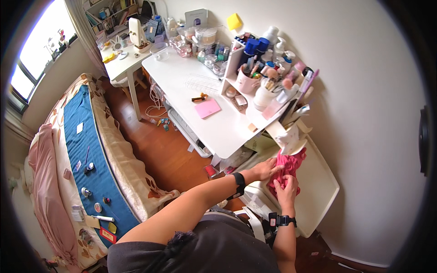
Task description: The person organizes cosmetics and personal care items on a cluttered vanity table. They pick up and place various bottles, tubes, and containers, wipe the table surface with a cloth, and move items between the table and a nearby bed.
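Note:
A crumpled pink-red cloth [288, 163] lies bunched on the cream plastic top [317, 191] of a storage unit, right of the white table. My left hand [267, 169] holds its left side, the fingers reaching onto the folds. Nearer to me, my right hand [286, 189] grips the lower part, thumb and fingers bent into the fabric. Just beyond the cloth, a whitish bag or wrapper [290, 140] touches its upper edge. The cloth's underside is hidden, and its kind cannot be made out.
The white table [184, 78] carries a pink card [207, 108], a hair clip [199, 98] and a shelf organizer [235, 65] full of bottles and brushes. At left, a bed [112, 136] bears a blue cover [80, 116] with scattered small items. Loose cables [155, 99] hang under the table.

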The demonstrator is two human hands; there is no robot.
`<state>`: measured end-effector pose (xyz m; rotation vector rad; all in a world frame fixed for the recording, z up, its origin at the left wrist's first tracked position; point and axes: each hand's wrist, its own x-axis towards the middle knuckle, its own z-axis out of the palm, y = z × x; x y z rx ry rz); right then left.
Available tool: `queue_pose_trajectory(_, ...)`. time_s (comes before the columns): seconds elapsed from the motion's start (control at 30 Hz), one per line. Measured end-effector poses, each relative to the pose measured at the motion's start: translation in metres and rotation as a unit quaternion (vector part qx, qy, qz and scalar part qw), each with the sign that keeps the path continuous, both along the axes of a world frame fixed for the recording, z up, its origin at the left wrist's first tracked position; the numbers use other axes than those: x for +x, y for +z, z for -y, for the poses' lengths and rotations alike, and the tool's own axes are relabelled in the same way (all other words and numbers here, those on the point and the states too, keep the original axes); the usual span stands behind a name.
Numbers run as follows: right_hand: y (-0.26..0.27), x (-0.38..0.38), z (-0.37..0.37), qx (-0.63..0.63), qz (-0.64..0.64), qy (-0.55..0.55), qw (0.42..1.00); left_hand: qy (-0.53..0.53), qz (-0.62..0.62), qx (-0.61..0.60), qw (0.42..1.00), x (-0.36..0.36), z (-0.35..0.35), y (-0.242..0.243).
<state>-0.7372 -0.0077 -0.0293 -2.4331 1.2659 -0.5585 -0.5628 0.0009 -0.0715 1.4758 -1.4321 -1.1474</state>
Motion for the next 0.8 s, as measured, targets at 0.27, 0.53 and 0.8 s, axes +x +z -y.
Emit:
queue_pose_trajectory(0.27, 0.007, -0.015, -0.038, 0.046, 0.004, -0.081, 0.996, 0.113, -0.075, 0.074, 0.988, 0.136, -0.202, -0.067)
queue_pose_trajectory(0.53, 0.046, 0.073, -0.084, -0.136, 0.004, -0.075, 0.988, 0.499, -0.078, 0.203, 0.839, 0.248, -0.532, -0.148)
queue_pose_trajectory(0.8, -0.011, 0.321, -0.049, 0.008, 0.011, 0.187, 0.982, 0.664, -0.128, 0.201, 0.708, 0.195, -0.640, -0.158)
